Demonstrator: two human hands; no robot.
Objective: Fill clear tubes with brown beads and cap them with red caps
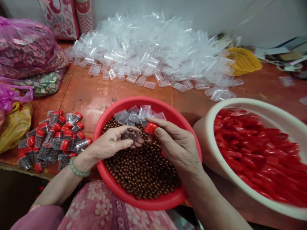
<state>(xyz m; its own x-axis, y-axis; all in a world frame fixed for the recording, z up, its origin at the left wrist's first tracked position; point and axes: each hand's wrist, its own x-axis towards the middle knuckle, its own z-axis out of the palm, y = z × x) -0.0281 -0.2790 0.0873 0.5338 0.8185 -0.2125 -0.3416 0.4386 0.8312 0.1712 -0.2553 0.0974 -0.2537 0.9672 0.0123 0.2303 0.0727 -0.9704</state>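
Observation:
Over a red basin of brown balls, my left hand holds a small clear container with some brown balls in it. Close to its right, my right hand pinches a red cap between thumb and forefinger. Cap and container are apart. More red shows under my right palm, too hidden to make out. Several clear containers lie on the balls at the basin's far side. Filled containers with red caps are piled on the table at the left.
At the right stands a white tub of red caps. A large heap of clear containers spreads along the back, beside a yellow basket. Pink bags of small packets and a yellow bag sit at the left.

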